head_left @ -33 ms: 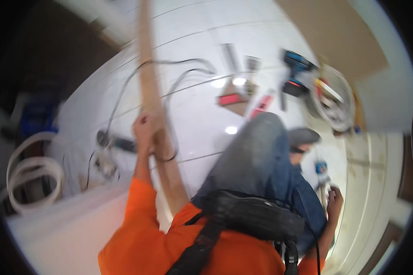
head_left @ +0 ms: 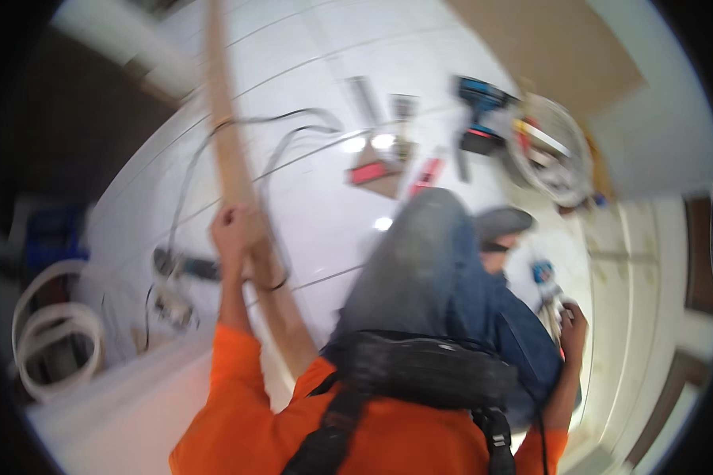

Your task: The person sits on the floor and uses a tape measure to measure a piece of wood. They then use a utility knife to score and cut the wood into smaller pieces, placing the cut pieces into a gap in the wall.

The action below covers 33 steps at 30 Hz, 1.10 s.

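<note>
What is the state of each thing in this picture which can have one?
Left hand: curled at the wooden board, grip unclear
Right hand: curled, grip unclear
Wooden board: extended lengthwise away from the body
Cable: loosely looped
Drill: unheld, battery attached
Bucket: open, containing items
Pale tubing: coiled

Here's the plank (head_left: pixel 232 162): bare wood, matt, smooth-looking through the blur. And the floor (head_left: pixel 317 237) shines, glossy tile bouncing back bright spots of light! On to the jeans (head_left: pixel 420 269), denim, dull and pale at the knee; the shirt (head_left: pixel 261 427), matt cloth. The drill (head_left: pixel 482 96) looks plastic, and so does the coil (head_left: pixel 62 310), smooth-surfaced.
</note>
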{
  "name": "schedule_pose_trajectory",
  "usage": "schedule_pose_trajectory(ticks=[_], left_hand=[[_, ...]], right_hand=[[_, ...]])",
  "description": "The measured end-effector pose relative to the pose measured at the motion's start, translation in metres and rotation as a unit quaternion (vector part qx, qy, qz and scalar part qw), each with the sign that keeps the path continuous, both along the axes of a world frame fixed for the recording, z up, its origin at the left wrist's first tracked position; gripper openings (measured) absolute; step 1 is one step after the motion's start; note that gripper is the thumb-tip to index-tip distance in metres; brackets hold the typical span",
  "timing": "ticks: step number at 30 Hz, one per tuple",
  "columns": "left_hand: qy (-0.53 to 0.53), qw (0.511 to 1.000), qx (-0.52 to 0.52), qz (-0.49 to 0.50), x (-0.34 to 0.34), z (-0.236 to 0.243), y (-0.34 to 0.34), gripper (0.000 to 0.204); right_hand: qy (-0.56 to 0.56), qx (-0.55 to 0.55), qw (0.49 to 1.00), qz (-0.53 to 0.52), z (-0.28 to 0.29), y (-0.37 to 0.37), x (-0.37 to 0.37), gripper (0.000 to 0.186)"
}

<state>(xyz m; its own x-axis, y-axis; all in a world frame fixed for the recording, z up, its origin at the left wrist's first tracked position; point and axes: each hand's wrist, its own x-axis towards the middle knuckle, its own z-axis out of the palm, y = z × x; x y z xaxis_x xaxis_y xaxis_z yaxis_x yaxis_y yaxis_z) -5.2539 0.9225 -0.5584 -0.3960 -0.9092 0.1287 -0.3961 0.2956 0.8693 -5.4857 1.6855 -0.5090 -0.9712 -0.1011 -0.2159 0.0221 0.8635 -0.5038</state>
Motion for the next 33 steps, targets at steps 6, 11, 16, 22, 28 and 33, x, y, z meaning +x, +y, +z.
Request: schedule_pose_trajectory(ticks=[6, 11, 16, 22, 28, 33], left_hand=[[0.012, 0.964, -0.109, -0.241, -0.185, 0.139, 0.101, 0.009], [-0.025, 0.822, -0.375, -0.428, -0.38, 0.196, 0.201, 0.008], [-0.139, 0.703, -0.498, -0.489, -0.537, 0.143, 0.272, 0.009], [-0.164, 0.646, -0.512, -0.542, -0.618, 0.057, 0.298, 0.016], [-0.159, 0.737, -0.427, -0.498, -0.602, 0.078, 0.34, 0.029], [0.072, 0.79, -0.323, -0.516, -0.47, 0.128, 0.294, 0.043]], right_hand=[[-0.018, 0.014, 1.0, 0.016, 0.03, -0.054, -0.014, 0.023], [-0.065, 0.013, 0.997, -0.026, 0.031, -0.039, -0.01, 0.025], [-0.118, 0.004, 0.992, -0.038, 0.026, -0.037, -0.014, 0.027], [-0.124, 0.011, 0.992, 0.012, 0.015, -0.029, -0.022, 0.027], [-0.113, 0.052, 0.992, -0.031, 0.027, -0.016, -0.023, 0.025], [-0.009, 0.098, 0.991, -0.095, 0.022, -0.008, -0.033, 0.02]])
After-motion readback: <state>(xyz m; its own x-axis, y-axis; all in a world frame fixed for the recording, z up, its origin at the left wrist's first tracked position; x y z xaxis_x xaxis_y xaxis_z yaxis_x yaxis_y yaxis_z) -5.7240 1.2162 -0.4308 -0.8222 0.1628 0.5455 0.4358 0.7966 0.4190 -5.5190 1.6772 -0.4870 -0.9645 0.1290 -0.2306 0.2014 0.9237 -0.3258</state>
